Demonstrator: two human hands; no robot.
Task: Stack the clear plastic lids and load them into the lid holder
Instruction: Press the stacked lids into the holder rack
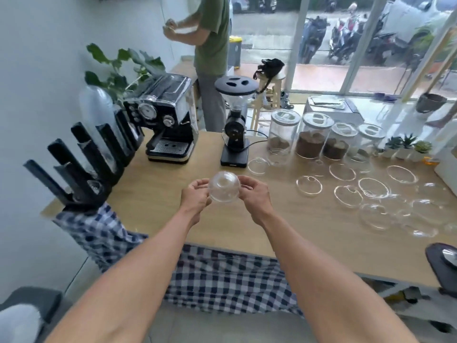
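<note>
Two hands, left hand [195,194] and right hand [254,194], are closed on a clear dome lid [224,186] held above the wooden counter [158,194]. Lightness, thinness and slipperiness are judged likely; the rim is best gripped.

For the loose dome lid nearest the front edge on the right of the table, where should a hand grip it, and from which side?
Probably from above with the right hand. That dome lid seems to rest rim down, dome up, so fingers can straddle the dome and pinch opposite sides low near the rim. Neighbouring lids crowd its right, so the approach looks easiest from its open left. Both hands currently hold another lid.
</note>
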